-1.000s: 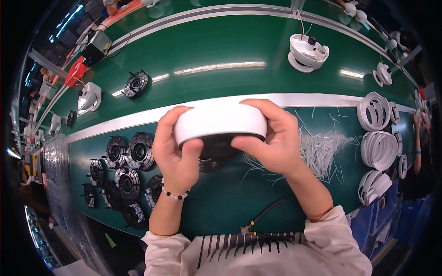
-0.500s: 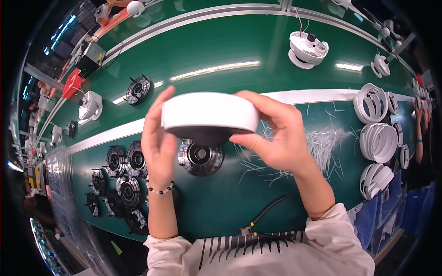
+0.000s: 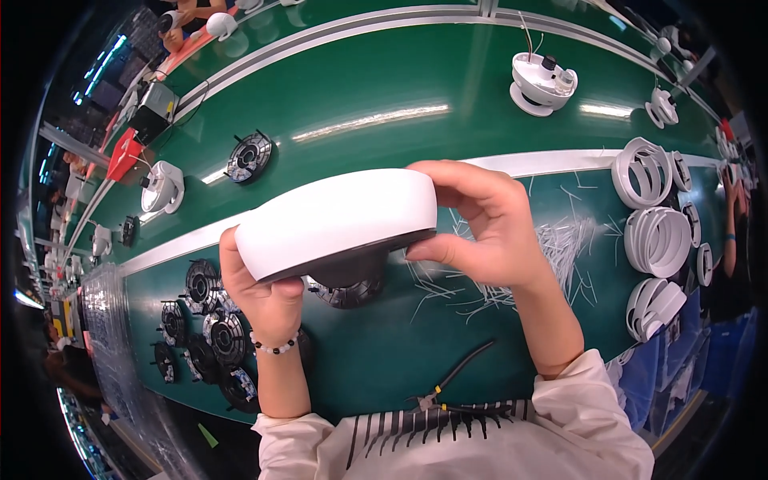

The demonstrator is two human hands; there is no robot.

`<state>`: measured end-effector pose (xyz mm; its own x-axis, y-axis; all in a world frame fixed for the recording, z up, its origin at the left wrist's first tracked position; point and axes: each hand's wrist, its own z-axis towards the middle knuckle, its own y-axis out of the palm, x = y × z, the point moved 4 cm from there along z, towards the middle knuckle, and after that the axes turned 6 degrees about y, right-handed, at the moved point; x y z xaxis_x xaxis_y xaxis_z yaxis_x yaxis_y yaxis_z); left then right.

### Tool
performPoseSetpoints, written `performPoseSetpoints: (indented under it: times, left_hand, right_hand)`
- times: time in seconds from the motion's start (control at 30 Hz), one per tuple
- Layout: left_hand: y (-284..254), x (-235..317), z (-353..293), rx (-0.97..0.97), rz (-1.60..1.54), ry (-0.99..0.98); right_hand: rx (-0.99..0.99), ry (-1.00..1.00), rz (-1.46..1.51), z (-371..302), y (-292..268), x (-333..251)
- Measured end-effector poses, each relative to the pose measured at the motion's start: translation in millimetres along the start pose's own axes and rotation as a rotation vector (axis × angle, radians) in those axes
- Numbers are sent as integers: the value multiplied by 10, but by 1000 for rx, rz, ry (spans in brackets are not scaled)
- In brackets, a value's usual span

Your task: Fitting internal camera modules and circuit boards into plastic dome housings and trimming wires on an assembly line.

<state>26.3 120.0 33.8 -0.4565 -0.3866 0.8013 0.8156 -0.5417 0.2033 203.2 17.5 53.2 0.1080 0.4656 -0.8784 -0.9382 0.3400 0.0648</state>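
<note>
Both of my hands hold a round white housing [image 3: 340, 220] with a black underside, raised above the bench and tilted down at its left end. My left hand [image 3: 268, 296] grips that lower left end, thumb under the dark rim. On the right end, my right hand [image 3: 480, 224] has its fingers over the top and its thumb against the lower edge. Partly hidden below the housing lies a black round part [image 3: 348, 294] with a circuit board. Several similar black round parts [image 3: 224, 336] are grouped left of my left wrist.
White strips [image 3: 552, 252] lie scattered to the right. Stacked white rings [image 3: 656, 244] stand at the right edge. Side cutters [image 3: 432, 396] rest near my body. On the far green belt are a white device with wires [image 3: 544, 84] and a black round part [image 3: 250, 156].
The white housing has tilted, its left end now lower and farther left. My left hand has shifted from beside it to gripping that end. Items on the far belt have moved slightly right.
</note>
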Motion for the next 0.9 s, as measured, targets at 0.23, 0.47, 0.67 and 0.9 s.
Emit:
performPoseSetpoints:
  times: [0.23,0.47,0.67,0.9]
  left_hand:
    - [32,-182,-91,-5,-236,-124]
    - [281,-218,-87,97,-442,-330]
    - [323,-201,-107,122,-454,-453]
    - [382,-226,-147,113,-680,-815]
  right_hand:
    - [60,-52,-259,-32,18,-118]
    - [53,123,131,10,69,116]
    - [69,286,240,2,114,139]
    - [87,453,375,6,85,333]
